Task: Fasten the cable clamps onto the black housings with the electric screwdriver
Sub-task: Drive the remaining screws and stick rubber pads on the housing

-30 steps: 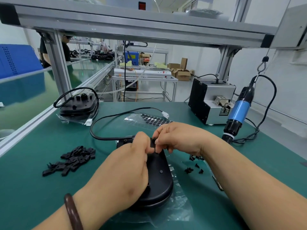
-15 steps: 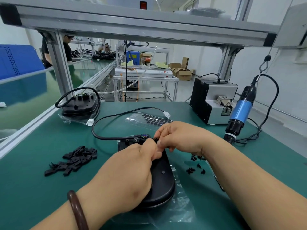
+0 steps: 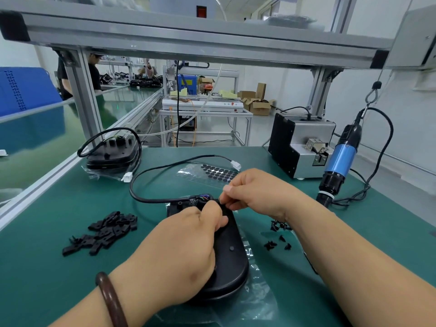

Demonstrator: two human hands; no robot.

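On the green tabletop point(image 3: 47, 279), centre and close to the body: black housing point(image 3: 230, 256), flat on a clear plastic bag point(image 3: 259, 298), long axis running away from the camera. Gripped at its far end by the left hand point(image 3: 181, 251), fingers point(image 3: 212, 213) curled down over the top, knuckles up; brown bracelet point(image 3: 109, 298) on that wrist. Met there by the right hand point(image 3: 257, 192), fingertips point(image 3: 236, 204) pinched together on a small black piece point(image 3: 221, 202) at the housing's far rim, too hidden to tell whether clamp or screw. Both hands touching at the thumbs.

Just left of the pinch: coloured wires point(image 3: 204, 198) at the entry of the black cable point(image 3: 141, 175) into the housing, then a loop out left, away and back right to a white connector point(image 3: 236, 165).

Left of the housing, apart from it: loose heap of black cable clamps point(image 3: 103, 232). Right of it, beside the right forearm: scattered black screws point(image 3: 278, 234). Beyond the hands: clear sheet of round black pads point(image 3: 217, 172).

Far left: second black housing point(image 3: 111, 154) on its own plastic, cable looped round it. Far right: electric screwdriver point(image 3: 339, 161), blue barrel, hanging tip down, untouched, just beside a black and silver screw feeder point(image 3: 297, 142)
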